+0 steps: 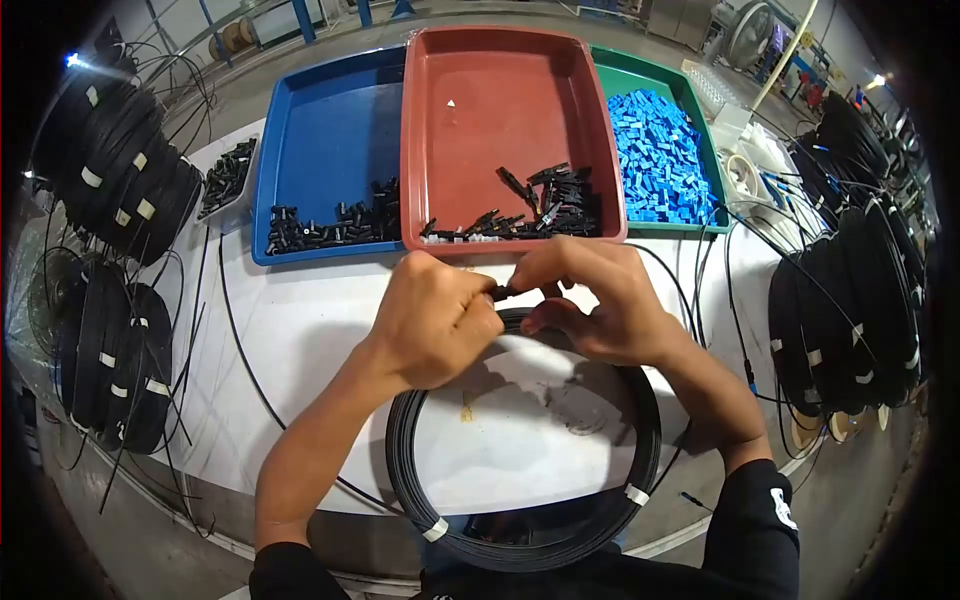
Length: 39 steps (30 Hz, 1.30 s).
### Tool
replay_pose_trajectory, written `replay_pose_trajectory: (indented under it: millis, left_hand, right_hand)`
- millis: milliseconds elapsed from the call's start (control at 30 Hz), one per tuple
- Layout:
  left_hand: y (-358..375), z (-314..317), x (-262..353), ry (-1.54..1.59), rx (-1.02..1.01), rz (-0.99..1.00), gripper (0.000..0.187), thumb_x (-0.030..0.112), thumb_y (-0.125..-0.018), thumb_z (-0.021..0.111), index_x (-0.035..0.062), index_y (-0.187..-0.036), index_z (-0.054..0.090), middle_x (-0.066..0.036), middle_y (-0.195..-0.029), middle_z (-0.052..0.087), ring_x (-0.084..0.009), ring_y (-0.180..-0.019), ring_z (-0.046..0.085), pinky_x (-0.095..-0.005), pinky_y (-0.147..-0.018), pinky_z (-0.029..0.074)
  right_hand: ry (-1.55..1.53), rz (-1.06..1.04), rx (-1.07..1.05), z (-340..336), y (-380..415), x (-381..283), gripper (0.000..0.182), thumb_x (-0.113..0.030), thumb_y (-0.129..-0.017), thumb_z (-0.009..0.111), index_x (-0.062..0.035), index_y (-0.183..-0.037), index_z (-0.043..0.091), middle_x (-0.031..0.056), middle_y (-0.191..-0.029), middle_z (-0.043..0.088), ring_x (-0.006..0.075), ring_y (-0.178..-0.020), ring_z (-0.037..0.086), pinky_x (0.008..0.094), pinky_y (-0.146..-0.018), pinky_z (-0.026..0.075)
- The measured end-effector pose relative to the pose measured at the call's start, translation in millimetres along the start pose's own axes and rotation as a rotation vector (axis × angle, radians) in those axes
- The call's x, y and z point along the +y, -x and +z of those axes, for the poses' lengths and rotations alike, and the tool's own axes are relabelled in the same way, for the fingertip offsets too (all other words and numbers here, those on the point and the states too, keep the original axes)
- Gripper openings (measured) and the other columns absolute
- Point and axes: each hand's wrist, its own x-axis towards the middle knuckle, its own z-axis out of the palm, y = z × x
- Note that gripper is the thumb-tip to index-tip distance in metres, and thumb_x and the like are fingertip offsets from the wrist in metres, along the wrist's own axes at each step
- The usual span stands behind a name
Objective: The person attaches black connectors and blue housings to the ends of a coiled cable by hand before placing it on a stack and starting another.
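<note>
My left hand (437, 318) is closed round a small black connector (503, 292), just in front of the red tray. On the other side of this piece, the thumb and fingers of my right hand (590, 300) are bent around its end; the fingertips partly hide it. Below both hands lies a coil of black cable (402, 450), bound with white tape, its near side over the table's front edge. Black connector parts fill the near end of the red tray (500, 130).
A blue tray (335, 130) with black parts stands left of the red one, a green tray (715, 190) with blue pieces right. A clear bin (230, 180) holds black parts. Cable coils (120, 170) are stacked left, more coils (850, 300) right. Loose cables cross the white table (330, 300).
</note>
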Motion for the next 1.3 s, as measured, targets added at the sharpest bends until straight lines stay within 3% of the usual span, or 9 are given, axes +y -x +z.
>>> replay_pose_trajectory:
  millis: [133, 233, 300, 367, 433, 633, 833, 1067, 1300]
  left_hand:
    - [2, -3, 0, 0.668, -0.255, -0.353, 0.03, 0.017, -0.073, 0.052, -0.0041, -0.052, 0.049, -0.016, -0.044, 0.044, -0.0268, -0.038, 0.041, -0.0361, -0.043, 0.036]
    - [7, 7, 1, 0.113, -0.047, 0.018, 0.028, 0.019, -0.071, 0.053, -0.0002, -0.05, 0.05, -0.014, -0.044, 0.047, -0.026, -0.037, 0.04, -0.0347, -0.042, 0.034]
    - [9, 16, -5, -0.147, 0.051, 0.205, 0.024, 0.019, -0.067, 0.055, 0.0019, -0.05, 0.051, -0.013, -0.044, 0.048, -0.0263, -0.036, 0.042, -0.035, -0.041, 0.035]
    - [12, 15, 7, -0.708, 0.048, 0.408, 0.021, 0.019, -0.064, 0.056, 0.0024, -0.051, 0.053, -0.015, -0.045, 0.049, -0.0299, -0.038, 0.049, -0.0383, -0.044, 0.042]
    - [9, 11, 2, -0.677, 0.036, 0.351, 0.022, 0.019, -0.065, 0.056, 0.001, -0.053, 0.054, -0.016, -0.046, 0.048, -0.0315, -0.039, 0.049, -0.0393, -0.045, 0.042]
    - [6, 8, -12, 0.436, -0.149, -0.191, 0.03, 0.02, -0.078, 0.051, -0.0026, -0.057, 0.052, -0.013, -0.046, 0.043, -0.0208, -0.04, 0.043, -0.0361, -0.044, 0.032]
    - [11, 20, -1, 0.419, -0.085, -0.178, 0.029, 0.02, -0.075, 0.051, -0.0023, -0.057, 0.051, -0.014, -0.047, 0.044, -0.0243, -0.041, 0.044, -0.0391, -0.044, 0.034]
    - [10, 13, 7, -0.607, -0.023, 0.387, 0.021, 0.02, -0.065, 0.058, 0.0015, -0.056, 0.059, -0.014, -0.047, 0.05, -0.031, -0.04, 0.052, -0.0409, -0.045, 0.045]
    - [7, 8, -4, 0.356, -0.155, -0.216, 0.025, 0.017, -0.073, 0.053, -0.0026, -0.057, 0.056, -0.019, -0.048, 0.049, -0.0324, -0.042, 0.051, -0.0408, -0.046, 0.04]
  right_hand:
    - [0.289, -0.421, 0.162, 6, 5, 12, 0.012, -0.001, -0.073, 0.07, -0.003, -0.083, 0.064, 0.0093, -0.088, 0.066, 0.0267, -0.066, 0.063, 0.0357, -0.06, 0.051]
    - [0.335, -0.463, 0.084, 2, 4, -2, 0.01, 0.002, -0.073, 0.07, -0.0009, -0.079, 0.062, 0.0112, -0.083, 0.067, 0.0274, -0.066, 0.064, 0.0359, -0.058, 0.049]
    - [0.044, 0.263, -0.092, -2, 3, -23, 0.012, 0.005, -0.075, 0.071, 0.0024, -0.078, 0.06, 0.0144, -0.076, 0.067, 0.0297, -0.067, 0.065, 0.0365, -0.059, 0.048]
    - [-0.268, 0.583, -0.225, -11, -6, -22, 0.015, 0.006, -0.076, 0.073, 0.003, -0.082, 0.06, 0.0168, -0.073, 0.066, 0.0318, -0.071, 0.067, 0.0373, -0.064, 0.049]
    - [-0.026, 0.312, -0.224, -14, -3, -20, 0.013, 0.004, -0.08, 0.073, -0.0016, -0.083, 0.062, 0.0075, -0.08, 0.068, 0.0158, -0.07, 0.064, 0.03, -0.061, 0.049]
    - [0.296, -0.347, 0.104, -1, 1, 7, 0.023, 0.003, -0.068, 0.073, -0.0028, -0.086, 0.062, 0.0093, -0.09, 0.066, 0.0252, -0.072, 0.065, 0.0358, -0.062, 0.052]
    - [0.329, -0.396, 0.0, -3, 5, -3, 0.017, -0.001, -0.07, 0.071, -0.0014, -0.08, 0.057, 0.0104, -0.083, 0.064, 0.0269, -0.07, 0.063, 0.0388, -0.062, 0.053]
    - [-0.349, 0.547, -0.262, -9, 2, -15, 0.02, 0.003, -0.075, 0.073, 0.0009, -0.086, 0.057, 0.0157, -0.073, 0.066, 0.0334, -0.071, 0.066, 0.0378, -0.062, 0.05]
    - [0.372, -0.443, 0.1, 0, 4, 8, 0.02, -0.003, -0.067, 0.073, -0.0049, -0.079, 0.057, 0.0104, -0.092, 0.066, 0.025, -0.069, 0.064, 0.0356, -0.058, 0.051]
